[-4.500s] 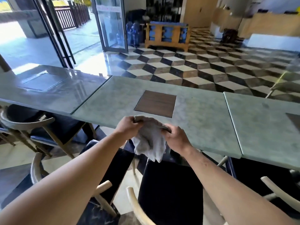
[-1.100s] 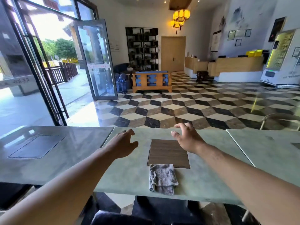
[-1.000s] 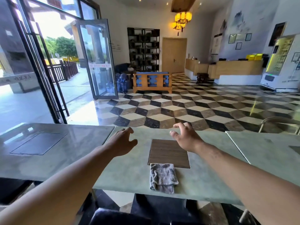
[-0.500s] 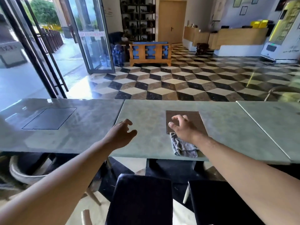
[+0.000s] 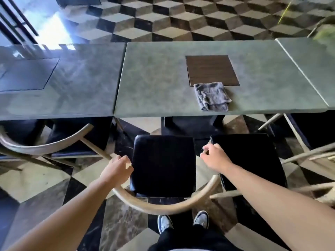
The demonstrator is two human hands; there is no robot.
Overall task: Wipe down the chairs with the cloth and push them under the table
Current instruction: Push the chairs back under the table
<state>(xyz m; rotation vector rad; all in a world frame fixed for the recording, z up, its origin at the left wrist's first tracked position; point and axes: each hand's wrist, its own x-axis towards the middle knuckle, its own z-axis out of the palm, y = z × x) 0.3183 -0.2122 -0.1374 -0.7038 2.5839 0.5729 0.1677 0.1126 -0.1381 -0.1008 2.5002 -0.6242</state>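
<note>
head view looks straight down on the nearest chair [image 5: 164, 165], its black seat pointing at the table [image 5: 163, 78] and its curved wooden backrest rail [image 5: 163, 208] bowing toward the person. the chair stands clear of the table edge, so a push has to run forward, along the seat's front-to-back line, into the gap beneath the top.

left hand [image 5: 117, 170] sits at the rail's left end, fingers curled; it looks to be touching the wood, though whether it truly grips i cannot tell. right hand [image 5: 214, 158] hovers above the gap between this seat and the next, fingers loosely bent and holding nothing, ahead of the rail's right end and apart from it. so the left hand is the nearer to a hold.

cloth [image 5: 212, 96] lies crumpled on the table near its front edge, just touching the brown inset square [image 5: 212, 69], well ahead of both hands and nearer the right.

count: one cloth; four chairs at least partly shown — one centred, one beside it on the right [image 5: 248, 160], one on the left [image 5: 45, 144], one at the far right edge; three tabletop sections.
</note>
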